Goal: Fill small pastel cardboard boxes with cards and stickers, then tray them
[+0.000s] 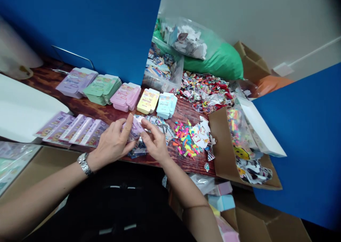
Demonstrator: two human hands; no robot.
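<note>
Between my two hands is a small purple printed carton point(137, 127), tilted over the front part of the table. My left hand point(113, 137), with a metal watch on its wrist, grips the carton's left side; its index finger lies along the edge. On the right side, my right hand point(156, 139) pinches the carton with thumb and fingers. Under and behind the hands lies a spread of flat printed pieces point(166, 130), partly hidden. A row of purple cartons point(76, 130) stands to the left of my left hand.
Stacks of flat cartons in purple point(76, 80), green point(101, 87), pink point(125, 95), yellow point(147, 100) and blue point(166, 104) line the back. Rightward are bright small pieces point(188, 139), a cardboard box point(221, 146) and a heap of trinkets point(205, 89). Blue panels point(106, 29) flank the table.
</note>
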